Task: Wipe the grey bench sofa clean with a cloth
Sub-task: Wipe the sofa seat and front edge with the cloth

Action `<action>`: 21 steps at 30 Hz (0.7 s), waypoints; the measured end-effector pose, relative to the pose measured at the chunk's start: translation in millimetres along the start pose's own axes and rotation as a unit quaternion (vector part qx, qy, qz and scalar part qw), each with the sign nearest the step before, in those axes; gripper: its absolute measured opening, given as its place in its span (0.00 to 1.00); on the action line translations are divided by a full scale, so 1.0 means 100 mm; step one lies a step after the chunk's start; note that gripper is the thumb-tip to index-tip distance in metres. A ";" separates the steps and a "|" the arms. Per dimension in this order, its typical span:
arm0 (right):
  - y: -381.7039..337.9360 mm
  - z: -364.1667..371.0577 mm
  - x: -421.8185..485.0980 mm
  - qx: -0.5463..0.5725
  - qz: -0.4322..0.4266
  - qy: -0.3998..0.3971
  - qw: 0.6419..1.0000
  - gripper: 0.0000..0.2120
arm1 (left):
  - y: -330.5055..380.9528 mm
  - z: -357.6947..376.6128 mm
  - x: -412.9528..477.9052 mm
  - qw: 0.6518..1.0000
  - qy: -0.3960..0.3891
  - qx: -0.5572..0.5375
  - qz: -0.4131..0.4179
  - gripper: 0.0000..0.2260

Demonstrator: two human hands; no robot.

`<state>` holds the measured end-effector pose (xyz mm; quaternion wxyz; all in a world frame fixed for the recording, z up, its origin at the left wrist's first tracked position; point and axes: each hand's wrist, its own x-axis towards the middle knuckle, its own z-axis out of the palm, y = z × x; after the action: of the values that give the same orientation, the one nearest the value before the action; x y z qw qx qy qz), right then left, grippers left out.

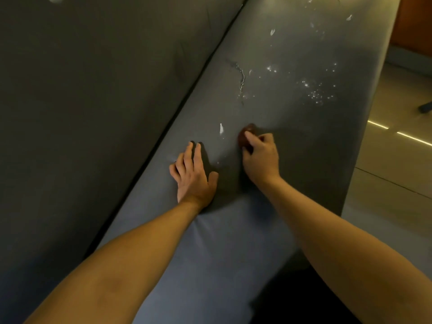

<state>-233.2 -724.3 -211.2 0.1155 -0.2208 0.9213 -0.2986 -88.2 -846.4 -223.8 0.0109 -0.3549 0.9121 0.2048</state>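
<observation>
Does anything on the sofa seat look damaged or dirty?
Yes: white specks are scattered over the grey seat, a thin jagged crack-like line runs beside them, and one white flake lies just left of the cloth.

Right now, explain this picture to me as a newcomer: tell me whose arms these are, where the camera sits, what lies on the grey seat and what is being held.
There is no machine here. These are a person's two bare arms, seen by a single camera worn on the head, looking forward and down. The left hand lies flat, fingers straight, on the grey sofa seat. The right hand grips a small dark reddish cloth, wadded up against the seat. Just ahead of the hands is a white streak. Farther along lie scattered white specks; what they are I cannot tell. The darker backrest runs along the left, and the pale floor shows on the right.
</observation>
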 end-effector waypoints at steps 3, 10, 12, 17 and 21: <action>-0.27 0.22 -0.36 -0.005 -0.059 -0.032 0.998 0.19 | -0.01 0.01 0.00 1.000 0.001 -0.009 0.000 0.37; -0.05 0.05 -0.19 -0.149 -0.197 -0.009 0.969 0.23 | -0.03 -0.01 0.00 1.000 0.002 -0.013 0.006 0.36; 0.10 -0.10 0.11 -0.141 -0.080 0.029 0.986 0.23 | -0.03 0.00 0.00 1.000 0.008 -0.011 0.008 0.37; -0.13 0.04 0.06 -0.080 0.009 0.016 0.997 0.21 | -0.03 0.04 0.00 1.000 0.006 0.014 0.009 0.37; -0.32 0.29 -0.44 -0.062 -0.119 -0.025 0.991 0.18 | -0.03 0.04 0.00 1.000 0.006 0.012 0.003 0.36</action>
<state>-173.5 -740.9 -210.8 0.0881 -0.3427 0.9022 -0.2465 -87.1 -846.9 -228.2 0.0086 -0.3529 0.9157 0.1918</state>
